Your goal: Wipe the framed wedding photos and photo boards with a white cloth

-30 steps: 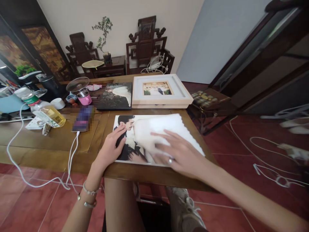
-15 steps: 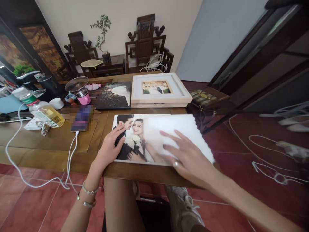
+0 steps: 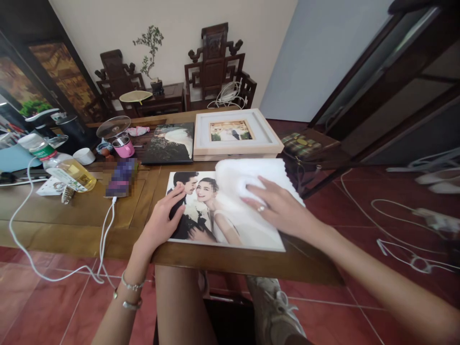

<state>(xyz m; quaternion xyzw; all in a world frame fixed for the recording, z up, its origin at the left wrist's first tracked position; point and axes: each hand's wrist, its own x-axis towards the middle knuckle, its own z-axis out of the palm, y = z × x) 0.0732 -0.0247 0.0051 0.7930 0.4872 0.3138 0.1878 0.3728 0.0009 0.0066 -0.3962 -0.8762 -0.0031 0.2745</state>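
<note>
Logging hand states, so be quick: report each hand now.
Left hand: open, flat on the photo, holding nothing.
Right hand: on the white cloth; blur hides whether it grips.

Soft, diffuse light fills the room, falling off into murk at far right. The white cloth looks nearly washed out. Motion blur smears the right hand; the left hand is crisper. Wide-angle stretch distorts the edges; mosaic blocks obscure the smartphone.
</note>
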